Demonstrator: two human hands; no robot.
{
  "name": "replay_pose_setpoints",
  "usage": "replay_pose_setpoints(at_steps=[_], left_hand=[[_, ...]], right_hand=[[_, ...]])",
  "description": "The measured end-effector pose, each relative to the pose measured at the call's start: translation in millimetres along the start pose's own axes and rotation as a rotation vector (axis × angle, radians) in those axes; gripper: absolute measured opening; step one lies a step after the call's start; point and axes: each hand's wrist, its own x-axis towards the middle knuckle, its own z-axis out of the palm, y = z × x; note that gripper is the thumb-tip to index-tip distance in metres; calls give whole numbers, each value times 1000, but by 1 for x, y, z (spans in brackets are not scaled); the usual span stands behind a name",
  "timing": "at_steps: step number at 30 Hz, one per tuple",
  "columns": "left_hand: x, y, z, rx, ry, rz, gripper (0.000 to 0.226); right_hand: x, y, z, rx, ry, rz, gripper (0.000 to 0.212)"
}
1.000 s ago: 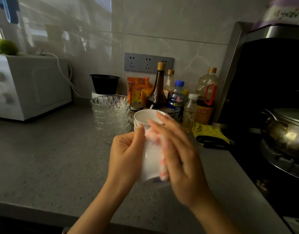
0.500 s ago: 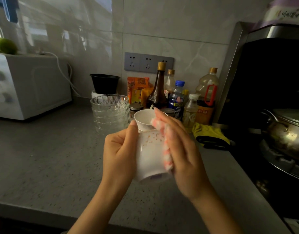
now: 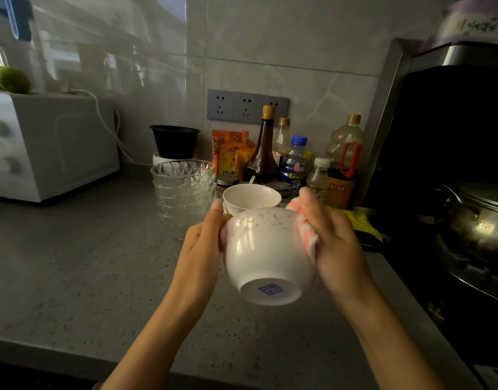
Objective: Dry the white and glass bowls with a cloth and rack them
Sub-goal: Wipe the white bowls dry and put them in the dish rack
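Note:
I hold a white bowl above the counter, tipped so its foot with a blue mark faces me. My left hand grips its left side. My right hand presses a pink-and-white cloth against its right side. Behind it another white bowl stands upright on the counter. A stack of several glass bowls stands just left of that one.
Bottles and jars crowd the back wall. A white microwave stands at the left, a black tub behind the glass stack. A yellow cloth lies by the stove, where a steel pot sits. Grey counter spreads left.
The bowl has turned in my hands so its foot faces me. My right hand with the cloth has slid from the front of the bowl to its right side.

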Motion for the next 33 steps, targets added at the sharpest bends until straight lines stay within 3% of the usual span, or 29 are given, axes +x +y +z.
replay_pose_setpoints(at_steps=[3,7,11,14,18,20,24,30,33], left_hand=[[1,6,3,55,-89,198,69],[-2,6,11,125,-17,350,61],[0,-2,9,-90,101,174,59],[2,-2,8,-204,185,64,44],[2,1,8,-154,92,80,45],[-1,2,8,-105,69,105,50],[-5,6,8,-203,155,98,56],[-4,3,13,-317,142,-17,63],[-4,2,7,-204,70,-38,59]], right_hand=[[4,-2,0,-82,-89,-86,40],[-4,6,7,-138,-74,-218,39],[-18,25,11,-126,-10,-280,36],[-35,36,23,-466,26,-420,44],[-35,31,28,-816,49,-623,48],[-25,24,24,-716,48,-571,45],[-15,16,19,-76,-10,-227,35],[-13,35,20,221,193,86,45],[-10,29,15,228,164,99,31]])
